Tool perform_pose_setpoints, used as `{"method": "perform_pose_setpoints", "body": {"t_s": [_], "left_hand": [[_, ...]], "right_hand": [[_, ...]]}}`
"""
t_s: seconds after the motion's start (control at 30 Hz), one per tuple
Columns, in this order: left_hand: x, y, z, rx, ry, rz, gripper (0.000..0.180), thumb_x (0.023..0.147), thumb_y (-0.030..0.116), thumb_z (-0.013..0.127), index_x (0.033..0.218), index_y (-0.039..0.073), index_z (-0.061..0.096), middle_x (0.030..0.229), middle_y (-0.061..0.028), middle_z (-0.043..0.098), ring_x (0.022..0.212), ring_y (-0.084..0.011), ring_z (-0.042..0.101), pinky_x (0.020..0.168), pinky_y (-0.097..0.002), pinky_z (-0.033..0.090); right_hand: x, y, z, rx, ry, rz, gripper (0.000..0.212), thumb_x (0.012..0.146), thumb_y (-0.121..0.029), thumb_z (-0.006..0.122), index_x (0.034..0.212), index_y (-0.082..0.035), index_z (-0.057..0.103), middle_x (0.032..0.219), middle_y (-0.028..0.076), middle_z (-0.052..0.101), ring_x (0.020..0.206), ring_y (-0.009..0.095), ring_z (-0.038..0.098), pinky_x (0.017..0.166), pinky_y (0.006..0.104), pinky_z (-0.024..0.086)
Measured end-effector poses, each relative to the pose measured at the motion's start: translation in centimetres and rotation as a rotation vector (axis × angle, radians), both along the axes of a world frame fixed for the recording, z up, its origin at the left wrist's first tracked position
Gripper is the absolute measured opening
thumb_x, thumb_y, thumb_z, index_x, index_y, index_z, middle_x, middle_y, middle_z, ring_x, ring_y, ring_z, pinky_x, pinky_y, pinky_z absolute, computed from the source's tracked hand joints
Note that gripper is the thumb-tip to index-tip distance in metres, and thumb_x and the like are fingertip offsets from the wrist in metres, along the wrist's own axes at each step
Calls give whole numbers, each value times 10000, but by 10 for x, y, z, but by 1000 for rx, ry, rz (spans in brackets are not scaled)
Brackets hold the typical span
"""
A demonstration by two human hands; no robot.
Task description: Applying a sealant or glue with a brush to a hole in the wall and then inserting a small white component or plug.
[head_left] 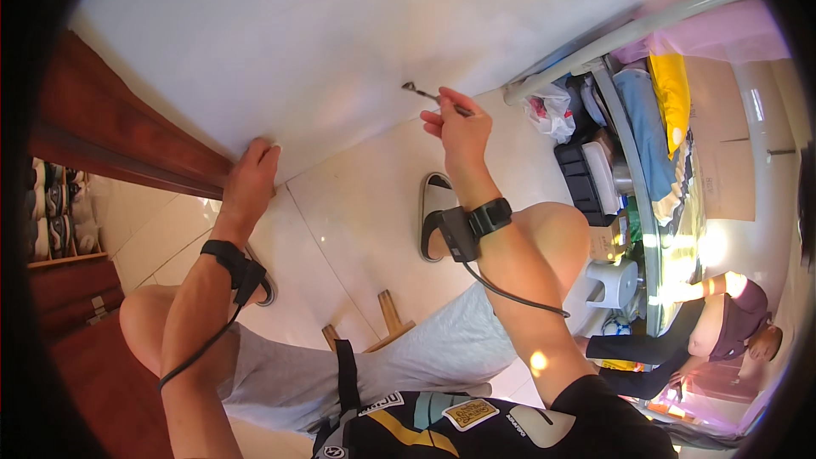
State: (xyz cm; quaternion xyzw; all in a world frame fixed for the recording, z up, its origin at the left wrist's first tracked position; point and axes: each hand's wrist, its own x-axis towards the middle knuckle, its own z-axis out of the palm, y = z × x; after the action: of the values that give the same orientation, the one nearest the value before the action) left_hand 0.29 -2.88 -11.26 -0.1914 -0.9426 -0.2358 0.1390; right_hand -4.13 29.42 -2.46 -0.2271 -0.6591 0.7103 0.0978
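My right hand (461,127) is raised before the white wall (323,42), its fingers closed around a thin metal tool with a small dark tip (425,93). That tip points up and left, close to the wall; whether it touches I cannot tell. Low down, beside the reddish-brown wooden door frame (144,119), my left hand (252,177) is closed with its fingertips at the wall. A bit of something whitish shows at those fingertips, too small to name. Both wrists wear black straps with small boxes and cables.
I sit on a low wooden stool (391,336) on pale floor tiles (331,238). Shoes on a rack (59,212) show at left. A bunk bed frame (625,127) stands at right, with a black crate (586,183) and white plastic stool (616,283) by it. Another person (735,319) sits beyond.
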Motion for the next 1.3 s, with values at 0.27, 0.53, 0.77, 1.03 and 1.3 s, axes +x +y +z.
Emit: {"method": "perform_pose_setpoints", "body": {"t_s": [0.27,0.53,0.77,1.03,1.3], "left_hand": [[0,13,6,105,-10,-40,173,924,39,633,1097,36,625,1006,-122,557,856,-363,635,709,-452,550],[0,12,8,125,-3,-15,190,899,26,663,1085,43,633,998,-118,564,851,-352,640,710,-445,547],[3,14,7,146,-86,7,179,898,25,665,1073,53,639,1002,-121,571,849,-355,640,707,-448,537],[-4,14,30,159,81,4,167,914,34,661,1081,37,650,975,-110,577,827,-336,641,696,-432,538],[3,5,8,65,-56,41,172,921,33,627,1091,20,637,1021,-137,577,882,-364,641,727,-460,546]], "right_hand": [[-20,47,25,-175,157,-233,219,1006,-46,559,1201,-7,650,993,124,666,723,168,682,587,276,577],[-28,56,4,-284,125,-215,202,1000,-51,565,1180,-31,655,940,108,668,709,162,669,598,272,572],[-32,46,-35,-343,-51,-212,234,982,-33,568,1197,-43,657,920,91,666,661,160,655,541,281,552],[-53,72,10,-224,223,-407,228,996,-50,557,1193,-78,669,912,79,671,635,119,627,513,257,522],[-42,72,3,-324,194,-350,235,1006,-70,542,1200,-108,668,845,26,640,574,90,552,493,238,470]]}}
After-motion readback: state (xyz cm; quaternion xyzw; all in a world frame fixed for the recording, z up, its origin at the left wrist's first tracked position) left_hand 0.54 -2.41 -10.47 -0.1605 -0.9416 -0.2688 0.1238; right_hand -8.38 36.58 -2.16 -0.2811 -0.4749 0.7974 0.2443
